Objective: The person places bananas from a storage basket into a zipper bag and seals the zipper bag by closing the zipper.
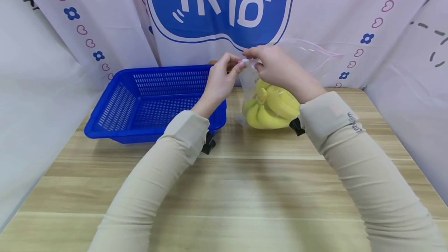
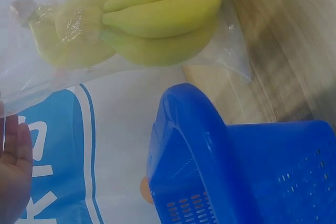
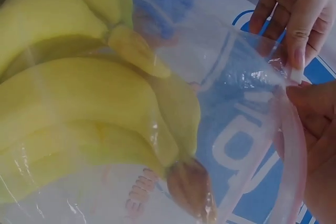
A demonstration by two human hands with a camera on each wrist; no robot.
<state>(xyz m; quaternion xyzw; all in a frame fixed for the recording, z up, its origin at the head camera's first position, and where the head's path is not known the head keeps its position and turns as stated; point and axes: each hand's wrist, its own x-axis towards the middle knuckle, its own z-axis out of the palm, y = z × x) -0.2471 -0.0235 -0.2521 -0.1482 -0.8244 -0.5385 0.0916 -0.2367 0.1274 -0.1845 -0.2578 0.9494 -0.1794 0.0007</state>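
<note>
A clear zip bag (image 1: 249, 79) with a pink-edged mouth stands on the table, and yellow bananas (image 1: 267, 112) lie inside it. At the left end of the bag's mouth, my left hand (image 1: 221, 75) pinches a small white piece, perhaps the zip slider, between thumb and finger. Right beside it, my right hand (image 1: 276, 65) pinches the bag's top edge. The right wrist view shows both thumbs close together at the bag's corner, the left hand (image 3: 302, 17) above the right hand (image 3: 317, 140). Bananas (image 2: 157, 19) fill the upper part of the left wrist view.
A blue plastic basket (image 1: 117, 106) with slotted walls stands left of the bag, partly behind my left forearm. Behind its right back corner shows a bit of a round orange-brown thing (image 2: 146, 190). A printed cloth (image 1: 217, 22) hangs behind the wooden table (image 1: 227, 197).
</note>
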